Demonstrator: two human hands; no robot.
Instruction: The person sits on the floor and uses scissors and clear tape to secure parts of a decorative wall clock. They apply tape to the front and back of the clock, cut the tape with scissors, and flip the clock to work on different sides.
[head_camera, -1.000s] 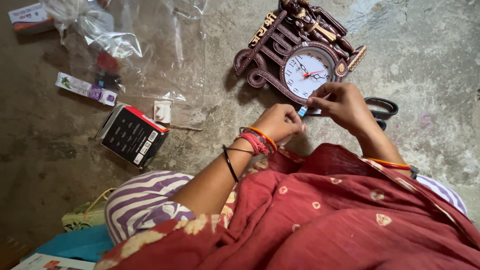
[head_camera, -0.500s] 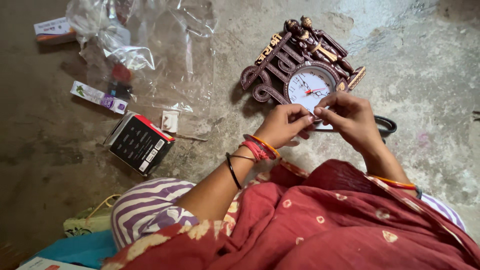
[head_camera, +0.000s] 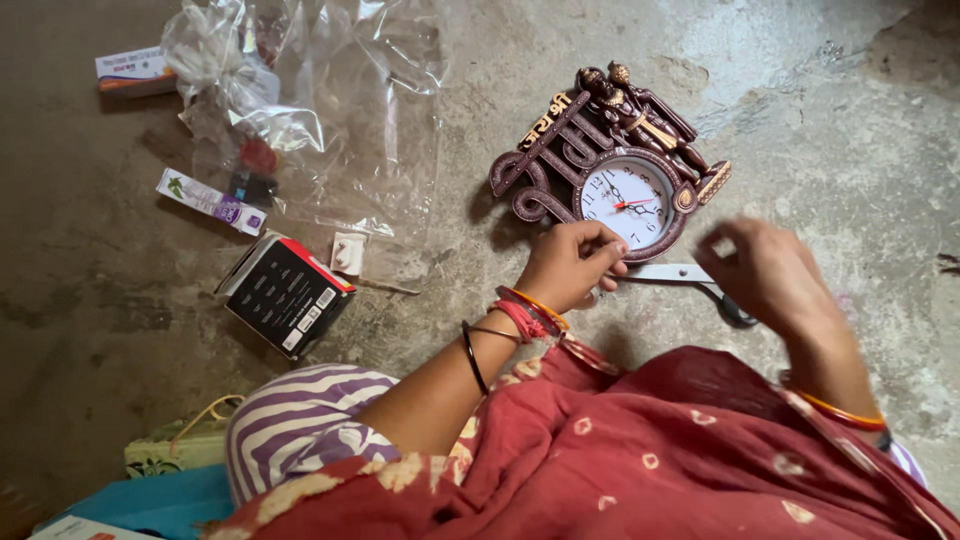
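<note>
A dark brown carved wall clock (head_camera: 560, 165) with a white dial lies face up on the concrete floor. My left hand (head_camera: 568, 265), with red and orange bangles at the wrist, has its fingers pinched together at the clock's lower edge; I see nothing between them. To its right, my right hand (head_camera: 770, 275) is blurred, with curled fingers, just above a pair of scissors (head_camera: 672, 273) that lies on the floor below the clock. The hand hides the scissor handles in part.
Crumpled clear plastic wrap (head_camera: 330, 110) lies at the upper left, with a black and red box (head_camera: 285, 295), a small white plug (head_camera: 347, 253) and two small cartons (head_camera: 208, 200) (head_camera: 135, 68) around it. My red cloth (head_camera: 650, 460) and striped cloth (head_camera: 300, 420) fill the bottom.
My hands were together at the clock's lower edge. The right hand has now pulled away to the right, which uncovers the scissors; the left hand stays at the clock.
</note>
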